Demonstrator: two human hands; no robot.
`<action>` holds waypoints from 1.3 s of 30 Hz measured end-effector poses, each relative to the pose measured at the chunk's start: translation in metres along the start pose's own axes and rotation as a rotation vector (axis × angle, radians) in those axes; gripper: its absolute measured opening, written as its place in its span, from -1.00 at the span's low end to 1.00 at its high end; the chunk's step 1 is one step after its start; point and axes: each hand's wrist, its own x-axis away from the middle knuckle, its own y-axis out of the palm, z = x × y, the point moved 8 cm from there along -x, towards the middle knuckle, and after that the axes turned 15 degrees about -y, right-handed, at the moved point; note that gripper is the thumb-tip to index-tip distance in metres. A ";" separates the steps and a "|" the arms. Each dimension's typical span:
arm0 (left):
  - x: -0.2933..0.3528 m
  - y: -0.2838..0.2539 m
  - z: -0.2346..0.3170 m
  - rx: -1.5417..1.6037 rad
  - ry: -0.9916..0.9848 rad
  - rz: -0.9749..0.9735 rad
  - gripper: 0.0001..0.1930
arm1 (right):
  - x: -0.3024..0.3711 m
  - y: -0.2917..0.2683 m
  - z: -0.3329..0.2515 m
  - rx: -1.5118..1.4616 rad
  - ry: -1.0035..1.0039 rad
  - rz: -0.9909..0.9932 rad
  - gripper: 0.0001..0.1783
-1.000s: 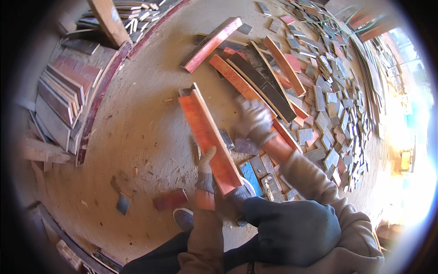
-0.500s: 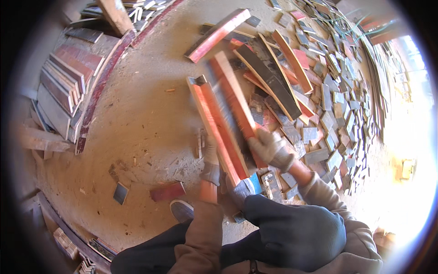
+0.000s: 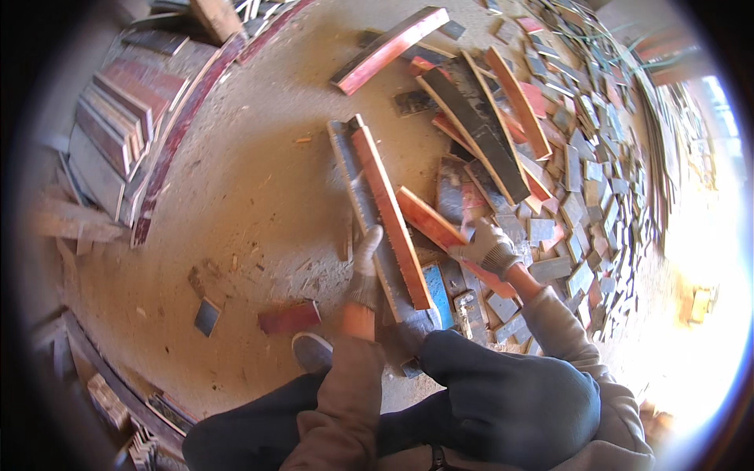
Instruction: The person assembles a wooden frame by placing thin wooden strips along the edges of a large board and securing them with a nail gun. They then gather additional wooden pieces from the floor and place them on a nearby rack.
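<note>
My left hand (image 3: 367, 263), in a pale work glove, grips the near part of a long, narrow plywood piece (image 3: 390, 216). This piece has a dark face and a reddish strip running along it, and its near end is by my shoe. The thumb lies along its left edge and the other fingers are mostly hidden. To the right, my right hand (image 3: 483, 247), also gloved, is closed on a separate red plywood strip (image 3: 428, 216). That strip slants from beside the left-hand piece down toward my right knee, and part of it is under the hand.
Long dark and red plywood strips (image 3: 479, 129) lie crossed ahead on the right. Beyond them spreads a wide heap of small board offcuts (image 3: 581, 165). Stacked boards (image 3: 110, 129) stand at the left. A maroon offcut (image 3: 289, 318) lies near my left shoe (image 3: 312, 351).
My right hand has moved slightly right and its strip has swung away from the left-hand piece, pointing lower. The left-hand piece has turned, now showing its dark face and toothed-looking edge.
</note>
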 end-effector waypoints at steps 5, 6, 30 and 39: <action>-0.009 -0.026 -0.001 -0.434 0.181 0.287 -0.18 | 0.013 -0.039 -0.059 -0.418 -0.133 0.210 -0.56; -0.011 -0.024 0.001 -0.539 0.265 0.293 -0.15 | 0.009 -0.050 -0.077 -0.372 -0.164 0.232 -0.58; 0.215 -0.061 0.139 -0.248 0.581 0.620 0.07 | -0.061 0.121 -0.305 -0.753 -0.863 -0.293 -0.30; 0.487 -0.291 0.177 -0.277 0.686 1.295 0.01 | -0.025 0.187 -0.281 -0.638 -0.809 -0.533 -0.49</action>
